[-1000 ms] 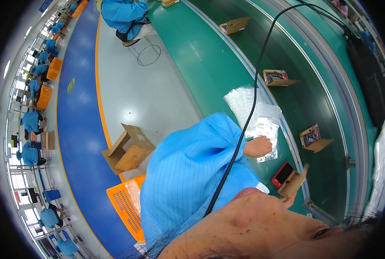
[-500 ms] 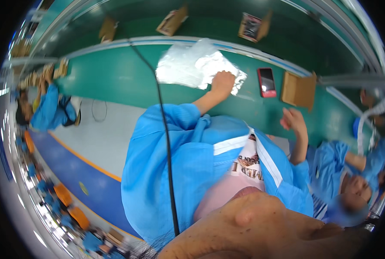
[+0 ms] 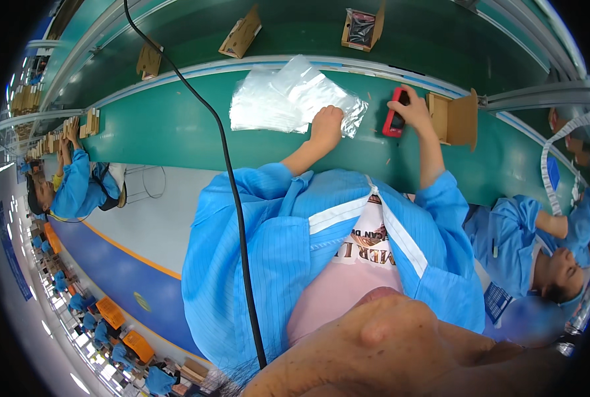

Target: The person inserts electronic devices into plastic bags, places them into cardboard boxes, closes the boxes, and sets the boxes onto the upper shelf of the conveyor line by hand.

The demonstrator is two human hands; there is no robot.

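My left hand [image 3: 327, 127] is closed on the near edge of a clear plastic bag [image 3: 307, 92], one of several overlapping shiny bags lying on the green bench. Its fingertips are partly hidden. To the right, my right hand [image 3: 415, 111] grips a red handheld device [image 3: 394, 123] with a dark screen. The fingers and thumb go across its upper part, and the device stands slightly tilted. Just right of that hand sits an open brown cardboard box [image 3: 452, 120], its flap raised on the right side.
Beyond the bench's rail, a dark green belt [image 3: 301, 30] carries open boxes, one of them with a dark wrapped item [image 3: 361, 30]. A black cable [image 3: 225, 152] hangs across the view. Co-workers in blue work at the left [image 3: 76, 173] and right [image 3: 507, 238]. A metal post [image 3: 537, 96] crosses at the right.
My right hand has moved from the bench's near edge up and left onto the red device, and has taken hold of it. My left hand stays at the bags.
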